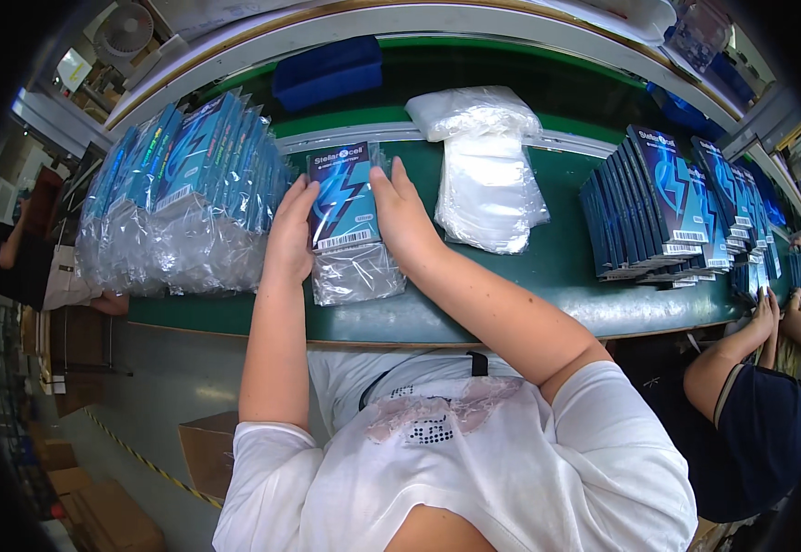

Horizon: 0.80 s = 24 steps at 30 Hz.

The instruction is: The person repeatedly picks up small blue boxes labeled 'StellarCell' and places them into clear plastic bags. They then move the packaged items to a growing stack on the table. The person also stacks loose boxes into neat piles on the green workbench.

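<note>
Between my two hands stands a flat blue battery box [343,204] in a clear plastic bag, with the loose end of the bag [354,276] crumpled toward me. My left hand [292,230] presses along its left side, fingers pointing away from me. Along the right side lies my right hand [404,216], its fingertips at the box's upper corner. Just left of my left hand, several bagged blue boxes [194,170] stand in rows, their loose bag ends [180,244] facing me. To the right of my right hand is a stack of clear plastic bags [488,189].
Unbagged blue boxes [663,198] stand in rows on the right of the green table [557,294]. A blue bin [327,72] is on the far green strip. At the right edge a co-worker's hand [764,317] touches boxes. Another person [28,248] is at the far left.
</note>
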Each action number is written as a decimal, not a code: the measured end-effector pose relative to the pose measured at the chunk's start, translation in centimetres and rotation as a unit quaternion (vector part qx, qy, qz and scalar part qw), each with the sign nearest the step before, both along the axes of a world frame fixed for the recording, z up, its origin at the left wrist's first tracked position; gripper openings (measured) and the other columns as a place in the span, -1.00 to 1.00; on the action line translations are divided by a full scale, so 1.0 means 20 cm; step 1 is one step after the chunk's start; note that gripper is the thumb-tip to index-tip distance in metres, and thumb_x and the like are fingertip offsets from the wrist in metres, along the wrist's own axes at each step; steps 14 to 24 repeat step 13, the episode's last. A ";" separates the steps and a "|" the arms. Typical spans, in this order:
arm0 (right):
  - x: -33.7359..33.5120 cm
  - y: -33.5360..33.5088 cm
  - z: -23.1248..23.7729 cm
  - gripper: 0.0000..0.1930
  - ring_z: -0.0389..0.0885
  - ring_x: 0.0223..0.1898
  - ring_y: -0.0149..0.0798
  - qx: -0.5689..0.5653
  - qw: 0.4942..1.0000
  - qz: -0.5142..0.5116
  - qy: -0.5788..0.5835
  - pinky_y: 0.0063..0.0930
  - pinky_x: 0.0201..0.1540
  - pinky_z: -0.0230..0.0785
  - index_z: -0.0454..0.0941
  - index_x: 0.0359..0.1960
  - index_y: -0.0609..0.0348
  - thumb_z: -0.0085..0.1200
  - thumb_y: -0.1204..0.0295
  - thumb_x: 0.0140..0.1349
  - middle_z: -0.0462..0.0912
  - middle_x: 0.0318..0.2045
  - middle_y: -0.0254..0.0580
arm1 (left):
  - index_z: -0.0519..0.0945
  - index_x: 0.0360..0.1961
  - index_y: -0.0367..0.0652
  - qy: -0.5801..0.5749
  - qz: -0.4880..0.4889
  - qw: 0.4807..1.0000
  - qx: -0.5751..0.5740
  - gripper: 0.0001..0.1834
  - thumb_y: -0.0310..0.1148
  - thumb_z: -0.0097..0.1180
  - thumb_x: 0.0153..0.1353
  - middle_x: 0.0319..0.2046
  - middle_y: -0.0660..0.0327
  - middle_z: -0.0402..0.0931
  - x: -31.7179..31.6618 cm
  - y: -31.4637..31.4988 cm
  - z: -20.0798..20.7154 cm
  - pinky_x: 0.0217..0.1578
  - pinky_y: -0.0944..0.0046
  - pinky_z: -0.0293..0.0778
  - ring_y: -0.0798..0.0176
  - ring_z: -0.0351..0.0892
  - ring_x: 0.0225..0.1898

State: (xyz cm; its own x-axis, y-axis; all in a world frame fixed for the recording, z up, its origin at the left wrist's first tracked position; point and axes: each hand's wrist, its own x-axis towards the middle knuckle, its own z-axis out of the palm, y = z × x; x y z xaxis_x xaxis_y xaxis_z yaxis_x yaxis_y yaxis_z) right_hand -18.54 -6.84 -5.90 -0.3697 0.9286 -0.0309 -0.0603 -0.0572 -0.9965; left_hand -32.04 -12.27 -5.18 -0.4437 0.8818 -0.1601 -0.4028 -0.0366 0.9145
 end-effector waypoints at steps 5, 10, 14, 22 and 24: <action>0.15 -0.31 0.03 -0.27 -0.05 0.32 0.23 0.043 0.997 0.025 -0.059 -0.25 0.35 -0.21 -0.08 0.21 0.67 -0.32 0.10 0.34 0.00 0.23 0.50 | 0.37 0.06 -0.39 -0.005 -0.029 1.000 -0.001 -0.64 -0.39 -0.14 0.31 -0.08 0.10 0.48 0.11 -0.14 0.08 -0.01 0.30 0.36 0.28 0.47 -0.06; 0.12 -0.36 0.03 -0.26 -0.16 0.34 0.26 0.038 0.998 0.033 -0.046 -0.23 0.37 -0.29 -0.11 0.21 0.69 -0.31 0.11 0.33 -0.06 0.25 0.51 | 0.38 0.06 -0.40 0.051 -0.084 0.995 -0.010 -0.63 -0.49 -0.16 0.24 -0.09 0.09 0.49 0.09 -0.13 0.11 -0.03 0.33 0.36 0.27 0.48 -0.09; 0.18 -0.33 0.05 -0.24 -0.19 0.35 0.25 0.013 0.997 0.067 -0.018 -0.23 0.37 -0.31 -0.10 0.20 0.69 -0.29 0.08 0.32 -0.06 0.26 0.47 | 0.38 0.07 -0.40 0.061 -0.098 0.993 -0.037 -0.62 -0.48 -0.13 0.23 -0.09 0.08 0.49 0.04 -0.12 0.11 -0.01 0.32 0.34 0.26 0.48 -0.09; 0.18 -0.33 0.05 -0.24 -0.19 0.35 0.25 0.013 0.997 0.067 -0.018 -0.23 0.37 -0.31 -0.10 0.20 0.69 -0.29 0.08 0.32 -0.06 0.26 0.47 | 0.38 0.07 -0.40 0.061 -0.098 0.993 -0.037 -0.62 -0.48 -0.13 0.23 -0.09 0.08 0.49 0.04 -0.12 0.11 -0.01 0.32 0.34 0.26 0.48 -0.09; 0.18 -0.33 0.05 -0.24 -0.19 0.35 0.25 0.013 0.997 0.067 -0.018 -0.23 0.37 -0.31 -0.10 0.20 0.69 -0.29 0.08 0.32 -0.06 0.26 0.47 | 0.38 0.07 -0.40 0.061 -0.098 0.993 -0.037 -0.62 -0.48 -0.13 0.23 -0.09 0.08 0.49 0.04 -0.12 0.11 -0.01 0.32 0.34 0.26 0.48 -0.09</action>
